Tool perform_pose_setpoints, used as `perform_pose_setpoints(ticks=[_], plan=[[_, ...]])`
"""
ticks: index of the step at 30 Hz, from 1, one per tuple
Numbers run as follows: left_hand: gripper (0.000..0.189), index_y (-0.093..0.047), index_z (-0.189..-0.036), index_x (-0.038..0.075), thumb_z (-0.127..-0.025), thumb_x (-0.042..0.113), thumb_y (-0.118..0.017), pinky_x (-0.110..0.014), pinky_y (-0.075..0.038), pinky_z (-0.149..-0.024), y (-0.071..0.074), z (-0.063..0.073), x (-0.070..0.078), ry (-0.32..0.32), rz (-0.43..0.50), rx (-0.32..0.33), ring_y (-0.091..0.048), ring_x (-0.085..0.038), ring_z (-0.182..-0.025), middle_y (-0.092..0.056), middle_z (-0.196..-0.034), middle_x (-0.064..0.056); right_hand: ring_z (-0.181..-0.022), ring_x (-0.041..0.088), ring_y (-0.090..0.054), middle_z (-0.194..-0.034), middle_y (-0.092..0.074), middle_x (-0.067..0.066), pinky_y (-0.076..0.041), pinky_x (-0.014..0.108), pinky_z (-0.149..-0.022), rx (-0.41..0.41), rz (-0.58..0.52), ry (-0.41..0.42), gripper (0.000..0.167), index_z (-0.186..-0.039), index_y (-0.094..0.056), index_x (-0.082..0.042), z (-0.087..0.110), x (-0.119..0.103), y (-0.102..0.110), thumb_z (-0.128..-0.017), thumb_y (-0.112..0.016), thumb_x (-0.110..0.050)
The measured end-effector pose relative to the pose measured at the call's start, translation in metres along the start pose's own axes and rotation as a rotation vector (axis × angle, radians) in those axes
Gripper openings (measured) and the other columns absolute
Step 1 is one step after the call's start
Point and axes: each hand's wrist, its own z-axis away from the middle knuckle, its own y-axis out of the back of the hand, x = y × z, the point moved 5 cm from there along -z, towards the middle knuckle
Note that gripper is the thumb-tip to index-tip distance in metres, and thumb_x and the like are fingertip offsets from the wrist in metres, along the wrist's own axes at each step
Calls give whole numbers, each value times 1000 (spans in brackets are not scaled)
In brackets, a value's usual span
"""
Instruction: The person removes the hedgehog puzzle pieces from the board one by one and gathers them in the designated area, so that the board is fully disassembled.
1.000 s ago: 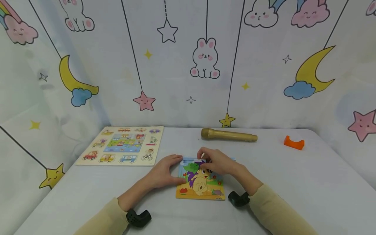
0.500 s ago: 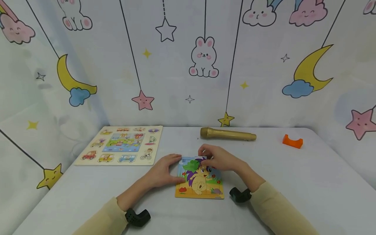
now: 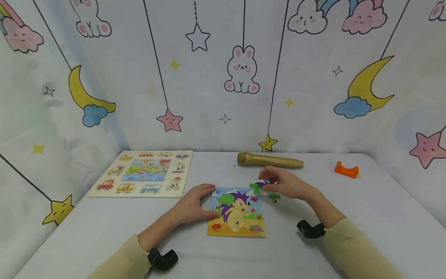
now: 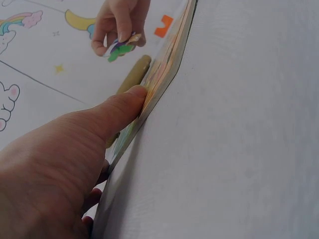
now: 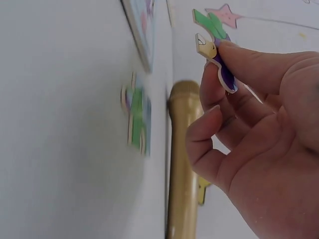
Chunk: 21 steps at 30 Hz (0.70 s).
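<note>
A square hedgehog puzzle board (image 3: 237,228) lies flat on the table in front of the person. My left hand (image 3: 195,205) holds its left side, with the thumb over the rim and the fingertips near the far-left corner. Past the board's far-right corner, my right hand (image 3: 283,183) pinches a puzzle piece (image 5: 212,50) between thumb and fingers, above the table. That piece is green, purple and cream. Just below the right hand, a loose green-patterned puzzle piece (image 3: 274,197) lies on the table; the right wrist view shows this loose piece (image 5: 137,114) blurred.
A larger vehicle puzzle board (image 3: 139,189) lies at the back left. Near the table's back edge is a gold microphone-shaped object (image 3: 270,160), with an orange notched block (image 3: 346,169) to its right. A white patterned cloth (image 3: 209,85) rises behind.
My right hand has moved right, off the board's upper part, carrying the pinched puzzle piece. A loose piece now shows beneath that hand. My left hand stays on the board's left side.
</note>
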Motion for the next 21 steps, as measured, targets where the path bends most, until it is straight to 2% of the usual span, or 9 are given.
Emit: perform_pose_setpoints(ticks=[6,14,21], plan=[[88,-53,-146,7,-77,52,-83,-53,-29,-116,-1,0,0,2,-7,2,-35,-32,-144,-46,-153,-7,-111,29,-60,-115,-63,5,-53,40,-91,24,-16,-70,22,-116,-61,-9,20,18,19,-97,-70,-16],[88,-53,-147,6,-78,52,-83,-53,-29,-117,-2,-1,0,-12,-2,-7,-34,-33,-145,-46,-153,-8,-94,26,-56,-102,-62,7,-51,29,-76,23,-36,-106,21,-114,-61,-6,40,46,35,-97,-69,-15],[89,-52,-147,6,-78,53,-82,-53,-28,-117,-1,-1,-2,2,-12,-11,-33,-32,-145,-45,-154,-8,-89,25,-56,-94,-61,9,-47,27,-73,2,-53,-127,22,-114,-61,-4,47,65,40,-97,-68,-16]])
